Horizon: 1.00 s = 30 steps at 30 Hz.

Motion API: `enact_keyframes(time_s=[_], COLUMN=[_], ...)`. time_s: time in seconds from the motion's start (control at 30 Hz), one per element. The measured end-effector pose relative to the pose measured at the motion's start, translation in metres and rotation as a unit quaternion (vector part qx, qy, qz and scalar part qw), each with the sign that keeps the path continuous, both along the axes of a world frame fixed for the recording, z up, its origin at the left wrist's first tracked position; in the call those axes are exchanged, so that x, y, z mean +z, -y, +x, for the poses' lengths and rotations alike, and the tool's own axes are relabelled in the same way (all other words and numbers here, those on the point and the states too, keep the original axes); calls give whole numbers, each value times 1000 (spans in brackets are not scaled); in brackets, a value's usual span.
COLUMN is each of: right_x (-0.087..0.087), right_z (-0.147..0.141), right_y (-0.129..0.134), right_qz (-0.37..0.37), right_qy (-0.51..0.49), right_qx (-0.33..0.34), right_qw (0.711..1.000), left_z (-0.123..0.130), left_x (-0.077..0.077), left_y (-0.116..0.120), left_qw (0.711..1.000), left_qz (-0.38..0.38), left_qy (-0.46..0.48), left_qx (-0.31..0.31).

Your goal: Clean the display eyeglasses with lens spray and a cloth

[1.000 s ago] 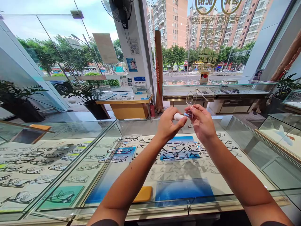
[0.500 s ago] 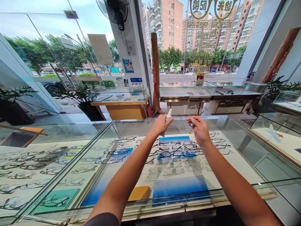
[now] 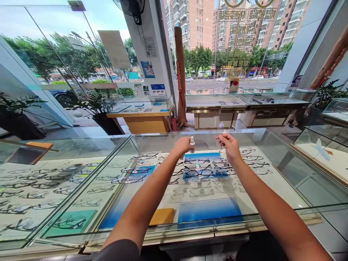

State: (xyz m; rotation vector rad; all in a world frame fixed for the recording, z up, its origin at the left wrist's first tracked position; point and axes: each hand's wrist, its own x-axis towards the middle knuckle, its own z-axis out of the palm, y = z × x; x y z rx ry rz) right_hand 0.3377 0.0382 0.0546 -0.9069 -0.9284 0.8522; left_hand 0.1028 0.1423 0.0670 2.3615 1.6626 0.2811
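Note:
A small white spray bottle [image 3: 192, 144] stands upright in my left hand [image 3: 182, 146], whose fingers are closed round it over the glass counter. To its right, my right hand [image 3: 228, 145] pinches a pair of thin-framed eyeglasses [image 3: 221, 127]; the lenses rise above the fingertips and the frame is hard to make out against the background. The two hands are apart. Beneath them, inside the glass display case [image 3: 201, 237], dark-framed glasses [image 3: 199, 173] lie on a blue sheet [image 3: 220, 156].
More rows of glasses [image 3: 40, 183] fill the left case. A blue panel [image 3: 209, 214] and an orange-yellow block [image 3: 162, 216] lie near the front edge. Beyond the counter are a tree trunk post [image 3: 179, 72], further showcases [image 3: 214, 102] and a potted plant [image 3: 99, 105].
The bottle, tilted before, is now upright, and my left hand has moved slightly left. The glasses in my right hand have turned and sit a little lower against the fingers. The view has tipped down.

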Motion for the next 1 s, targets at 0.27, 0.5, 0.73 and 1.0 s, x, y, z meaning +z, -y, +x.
enact_keyframes(time_s=[0.27, 0.5, 0.73, 1.0], right_x=[3, 4, 6, 61], right_z=[-4, -3, 3, -24], right_y=[5, 5, 2, 26], right_qz=[3, -1, 7, 73], right_qy=[10, 11, 6, 20], right_qx=[10, 7, -8, 34], right_qw=[1000, 1000, 1000, 997], left_z=[-3, -12, -45, -33], left_x=[0, 13, 85, 140], left_y=[-1, 4, 33, 104], left_qw=[1000, 998, 992, 838], left_qz=[-18, -50, 49, 79], left_qy=[-2, -4, 54, 537], left_qx=[12, 39, 107, -58])
